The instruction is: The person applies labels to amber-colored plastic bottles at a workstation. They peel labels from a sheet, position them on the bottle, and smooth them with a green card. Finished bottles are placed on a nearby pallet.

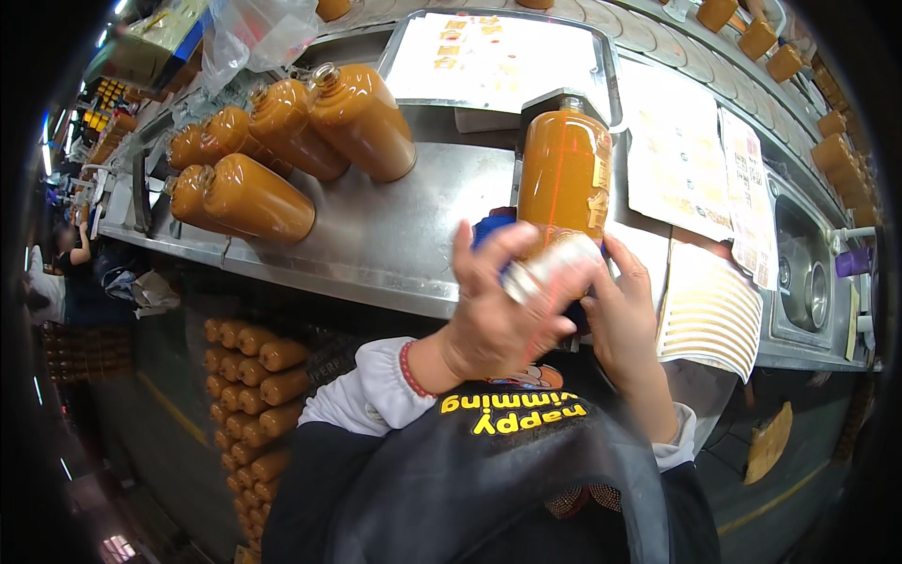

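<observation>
An amber-brown bottle (561,174) lies in front of me with its neck away from me, and a red light line runs along it. Pale decals show on its right side. At its near end is my left hand (503,305), outer fingers spread, against a blurred white thing (554,268) whose kind I cannot make out. My right hand (622,315) is curled at the bottle's near right edge, fingertips against it. Part of a blue thing (491,226) shows beneath the bottle. The hands hide the bottle's base.
Several brown bottles (362,122) stand at the left of the metal table (451,188). Behind is a tray (611,85) with decal sheets. Decal sheets (676,150) and a striped sheet (711,305) lie at the right, by a sink (799,273). Stacked bottles (249,376) are below left.
</observation>
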### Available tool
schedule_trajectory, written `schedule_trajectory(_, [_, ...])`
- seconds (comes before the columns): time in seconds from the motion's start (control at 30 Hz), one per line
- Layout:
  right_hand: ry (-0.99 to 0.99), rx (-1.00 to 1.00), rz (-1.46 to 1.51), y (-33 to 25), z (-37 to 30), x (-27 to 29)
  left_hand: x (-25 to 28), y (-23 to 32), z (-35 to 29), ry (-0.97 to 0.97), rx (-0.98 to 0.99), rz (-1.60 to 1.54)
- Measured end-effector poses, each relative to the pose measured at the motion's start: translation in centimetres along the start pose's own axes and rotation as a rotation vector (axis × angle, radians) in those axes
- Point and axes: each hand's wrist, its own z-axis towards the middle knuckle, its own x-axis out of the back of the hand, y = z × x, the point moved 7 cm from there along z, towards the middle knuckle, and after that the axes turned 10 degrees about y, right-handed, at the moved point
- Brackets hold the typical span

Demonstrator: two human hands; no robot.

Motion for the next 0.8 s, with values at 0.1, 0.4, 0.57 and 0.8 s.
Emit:
schedule_trajectory(0.1, [0.02,0.051,-0.006,-0.8,0.2,0.2,-1.2,-0.3,-1.3,-0.009,-0.029,0.144])
schedule_trajectory(0.4, [0.045,-0.482,0.361,3.9,-2.4,-1.7,-0.6,-3.9,-3.4,-0.04,0.245,0.021])
schedule_trajectory(0.57, [0.035,0.035,-0.035,-1.1,0.1,0.4,-1.3,-1.9,0.9,-0.087,0.135,0.072])
schedule_trajectory(0.8, [0.027,0.056,-0.032,-1.7,0.6,1.1,-1.9,-5.0,-1.7,-0.079,0.185,-0.066])
